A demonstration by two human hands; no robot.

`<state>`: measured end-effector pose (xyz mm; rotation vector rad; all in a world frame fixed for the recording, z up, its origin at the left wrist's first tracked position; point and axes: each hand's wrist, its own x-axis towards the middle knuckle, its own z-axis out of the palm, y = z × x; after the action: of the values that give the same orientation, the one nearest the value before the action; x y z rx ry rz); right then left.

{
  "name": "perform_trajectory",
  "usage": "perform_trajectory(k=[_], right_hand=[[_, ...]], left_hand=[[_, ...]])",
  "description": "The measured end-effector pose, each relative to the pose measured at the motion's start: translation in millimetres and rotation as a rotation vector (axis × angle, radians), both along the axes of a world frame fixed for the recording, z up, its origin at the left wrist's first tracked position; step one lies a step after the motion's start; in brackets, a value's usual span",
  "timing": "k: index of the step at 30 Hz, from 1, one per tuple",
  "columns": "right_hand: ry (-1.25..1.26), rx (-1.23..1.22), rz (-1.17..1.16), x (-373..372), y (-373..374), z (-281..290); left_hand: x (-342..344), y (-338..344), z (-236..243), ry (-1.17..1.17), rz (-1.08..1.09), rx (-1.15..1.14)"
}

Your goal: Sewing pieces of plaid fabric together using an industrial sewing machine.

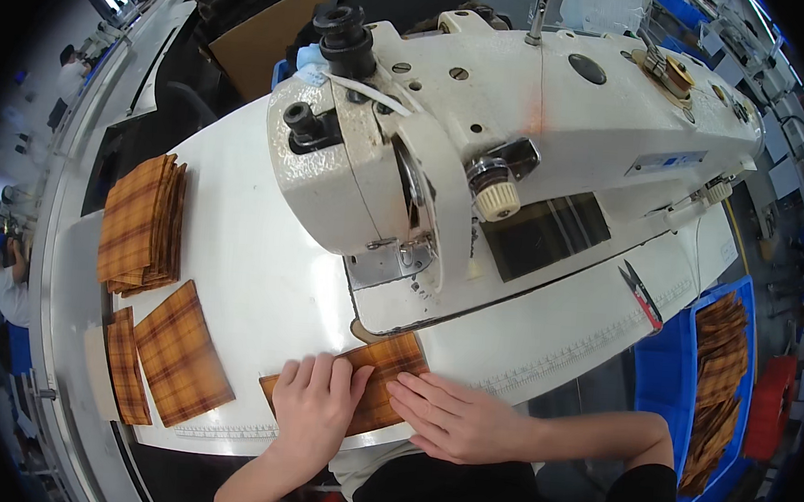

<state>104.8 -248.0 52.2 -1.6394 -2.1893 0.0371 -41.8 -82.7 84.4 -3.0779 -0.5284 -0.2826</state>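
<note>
An orange-and-brown plaid fabric piece [382, 404] lies at the table's near edge, in front of the sewing machine. My left hand [312, 408] is closed over its left part, fingers bent and thumb beside them; the fingertips are partly hidden. My right hand [442, 417] lies flat on the right part of the same piece, fingers stretched out and close together. To the left sit a loose plaid piece [185, 357], a narrower plaid piece [128, 372] and a stack of plaid pieces [138, 223].
The white sewing machine [524, 101] stands over the table's far side, its needle area beyond my hands. Red-handled thread snips [643, 300] lie at the right. A blue bin [684, 355] with several plaid pieces stands beside the table. A ruler strip [563, 351] runs along the near edge.
</note>
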Motion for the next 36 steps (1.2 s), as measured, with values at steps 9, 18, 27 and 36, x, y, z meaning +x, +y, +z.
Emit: perform_trajectory(k=[9,18,27,36], right_hand=[[0.105,0.148,-0.150,-0.5,-4.8,-5.2],[0.054,0.061,-0.227,0.2,-3.4,-4.7],[0.048,0.036,-0.226,0.5,-2.2,-1.3],[-0.091,0.027,-0.189,11.8,-0.2,3.5]], left_hand=[[4.2,3.5,-16.5,-0.150,-0.283,-0.537],[-1.6,0.4,-23.8,-0.068,-0.252,-0.530],[5.8,2.1,-17.7,-0.042,-0.287,-0.483],[-37.1,15.9,-9.0,0.265,-0.233,-0.460]])
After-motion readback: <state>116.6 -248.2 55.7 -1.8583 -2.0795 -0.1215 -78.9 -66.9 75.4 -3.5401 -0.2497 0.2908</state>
